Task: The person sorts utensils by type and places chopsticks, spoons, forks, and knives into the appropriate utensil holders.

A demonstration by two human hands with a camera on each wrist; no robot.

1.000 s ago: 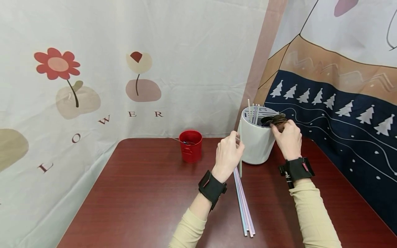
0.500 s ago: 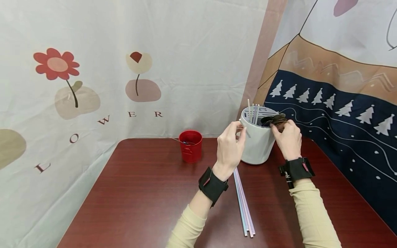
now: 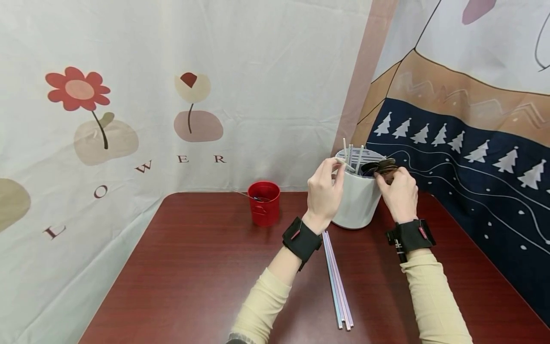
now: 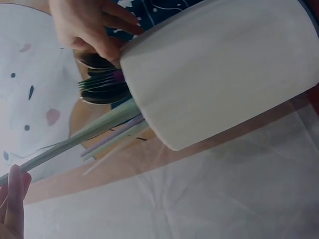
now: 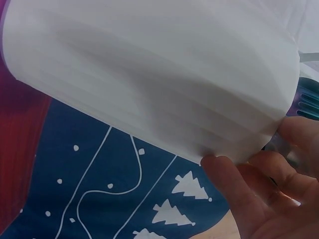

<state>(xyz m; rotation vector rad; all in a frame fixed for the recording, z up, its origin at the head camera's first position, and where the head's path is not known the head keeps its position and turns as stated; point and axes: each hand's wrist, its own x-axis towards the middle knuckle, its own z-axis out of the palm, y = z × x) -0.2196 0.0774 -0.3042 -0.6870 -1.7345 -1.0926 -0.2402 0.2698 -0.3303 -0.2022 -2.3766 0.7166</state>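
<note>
My left hand pinches a pale green chopstick near its upper end. The chopstick slants over the rim, its lower part inside the white utensil holder. My right hand grips the holder's rim on the right, fingers at the edge beside dark spoons and a fork. Several other chopsticks stand upright in the holder's left side. On the table in front lie several blue and pink chopsticks, side by side.
A red bucket with metal cutlery in it stands left of the holder on the dark red table. Printed cloths hang behind and to the right, close to the table's edges.
My left hand has risen with the chopstick from beside the holder to its rim, and the chopstick now enters the opening. My right hand stays at the rim.
</note>
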